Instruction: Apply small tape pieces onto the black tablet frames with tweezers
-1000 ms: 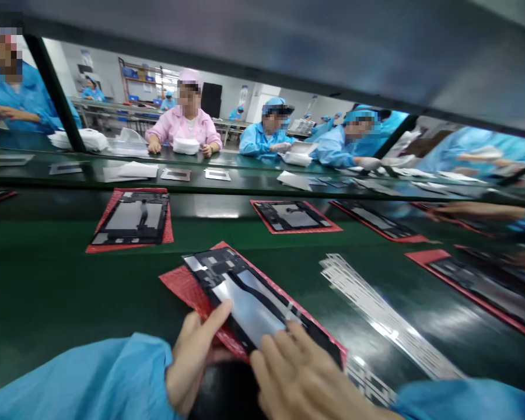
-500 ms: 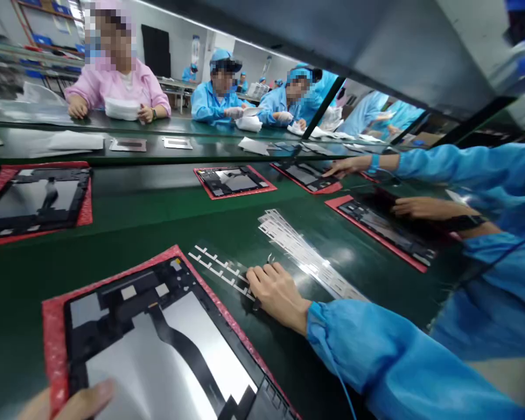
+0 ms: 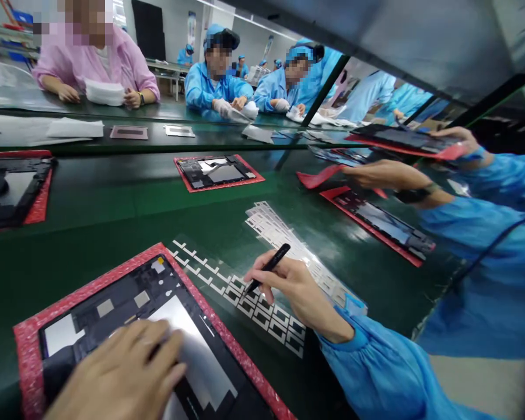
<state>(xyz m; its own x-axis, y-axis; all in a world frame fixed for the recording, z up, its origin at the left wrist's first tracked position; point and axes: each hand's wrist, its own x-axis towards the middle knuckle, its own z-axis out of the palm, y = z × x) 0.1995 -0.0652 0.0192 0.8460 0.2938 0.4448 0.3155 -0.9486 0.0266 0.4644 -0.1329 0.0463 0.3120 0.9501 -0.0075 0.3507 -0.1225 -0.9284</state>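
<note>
My left hand [image 3: 118, 373] lies flat on a black tablet back frame [image 3: 114, 291] with a silver panel and a dark ribbon, and it holds nothing. The frame sits on a red foam sheet [image 3: 26, 361] on the green belt. My right hand [image 3: 297, 291] pinches black tweezers [image 3: 269, 269], their tips pointing down at a die-cut strip of small white-edged frames [image 3: 254, 309] on the belt. Behind that strip lies a longer silver strip [image 3: 275, 233], partly under my right hand.
Further tablets on red sheets lie along the belt [image 3: 214, 173]. At right, a co-worker's hands [image 3: 389, 175] lift one tablet over another [image 3: 378, 224]. A shelf beyond holds papers [image 3: 74, 128] and metal plates [image 3: 129, 132], with several seated workers behind it.
My right hand has taken up the tweezers, and my left hand has moved onto the tablet. The view has swung left. The co-worker at right has lifted a tablet from the belt.
</note>
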